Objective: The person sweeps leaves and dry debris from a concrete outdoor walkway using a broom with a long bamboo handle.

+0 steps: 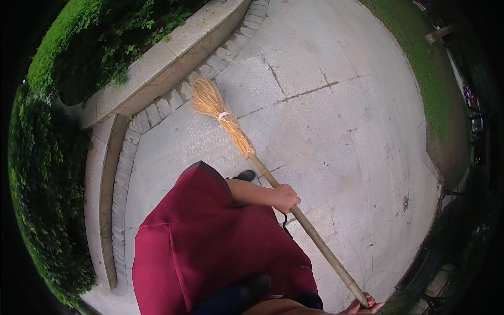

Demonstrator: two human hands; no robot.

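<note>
A straw broom with a bamboo handle [321, 240] slants across the view. Its bristle head [210, 98], bound with a pale tie, lies at the upper left over the paving, close to the brick edging. My left hand [287, 198] is wrapped around the handle partway along, below the bristles. Near the handle's top end, at the bottom right, my right hand [362, 305] grips the bamboo, partly cut off by the frame's edge. Whether the bristle tips touch the ground is hard to tell, as they look slightly blurred.
Grey stone paving [315, 138] with cracks and joints spreads ahead. A low stone kerb wall [173, 55] bends along the left, edged with bricks [161, 106], with green shrubs [59, 177] behind it. Grass [425, 78] borders the right side. A black shoe [246, 175] shows beside the handle.
</note>
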